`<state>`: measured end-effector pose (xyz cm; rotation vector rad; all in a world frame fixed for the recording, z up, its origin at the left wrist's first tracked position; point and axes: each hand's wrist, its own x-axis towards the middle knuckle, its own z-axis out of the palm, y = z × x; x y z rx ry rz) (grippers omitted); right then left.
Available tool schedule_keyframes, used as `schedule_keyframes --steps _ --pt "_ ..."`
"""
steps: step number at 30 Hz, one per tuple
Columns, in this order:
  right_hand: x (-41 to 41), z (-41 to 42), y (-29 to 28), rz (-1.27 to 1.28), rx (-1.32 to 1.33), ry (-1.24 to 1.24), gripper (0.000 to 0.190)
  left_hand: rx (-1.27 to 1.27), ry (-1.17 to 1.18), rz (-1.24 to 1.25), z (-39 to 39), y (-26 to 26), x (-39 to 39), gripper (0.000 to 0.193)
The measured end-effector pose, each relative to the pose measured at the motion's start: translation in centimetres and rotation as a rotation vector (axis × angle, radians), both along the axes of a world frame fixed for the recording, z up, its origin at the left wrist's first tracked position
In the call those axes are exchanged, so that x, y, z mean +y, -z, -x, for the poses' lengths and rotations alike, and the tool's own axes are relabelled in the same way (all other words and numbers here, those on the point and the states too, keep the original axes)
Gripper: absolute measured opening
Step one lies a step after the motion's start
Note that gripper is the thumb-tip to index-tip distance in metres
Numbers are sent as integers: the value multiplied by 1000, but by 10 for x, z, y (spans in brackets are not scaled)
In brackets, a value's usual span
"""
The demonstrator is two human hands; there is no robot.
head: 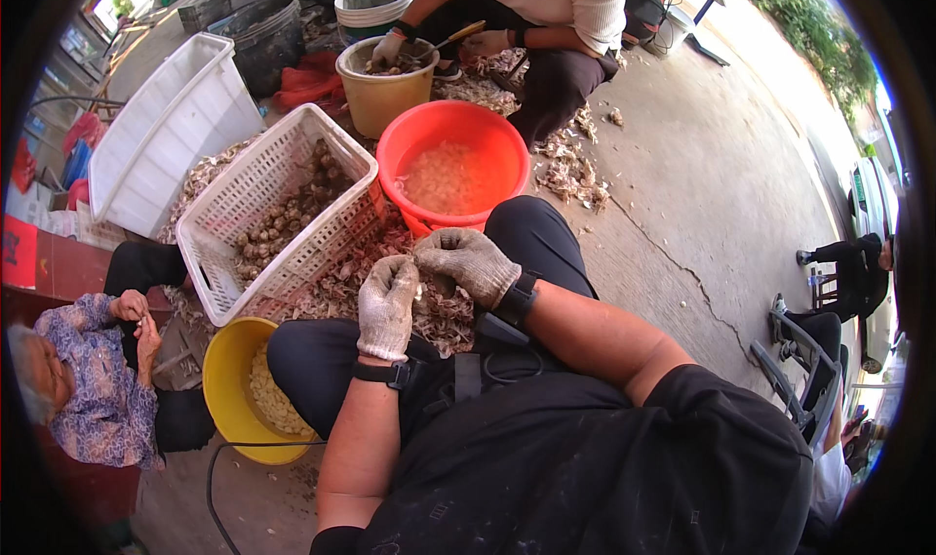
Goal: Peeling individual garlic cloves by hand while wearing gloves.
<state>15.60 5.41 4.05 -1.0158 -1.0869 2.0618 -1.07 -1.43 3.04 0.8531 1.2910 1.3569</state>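
Observation:
My left hand and my right hand, both in soiled knit gloves, meet fingertip to fingertip above my lap. Pinched between them is a small piece of garlic, mostly hidden by the gloves; a whitish clove shows beside the left fingers. Just beyond the hands stands a red plastic basin holding pale peeled cloves in water. A white slatted crate with unpeeled garlic bulbs sits to its left. Below the hands, garlic skins litter the ground between my knees.
At left, a yellow bucket holds peeled cloves near a seated person. Another person crouches beyond the basin, one gloved hand in a tan bucket. A white tub leans behind the crate. A black cable crosses the concrete.

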Motion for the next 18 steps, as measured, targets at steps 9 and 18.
schedule_keyframes --steps 9,18 --pt "0 -1 -5 -41 -89 -21 18 293 34 10 -5 -13 -2 18" --pt "-4 6 16 -315 -162 10 14 3 1 171 -8 1 2 23"
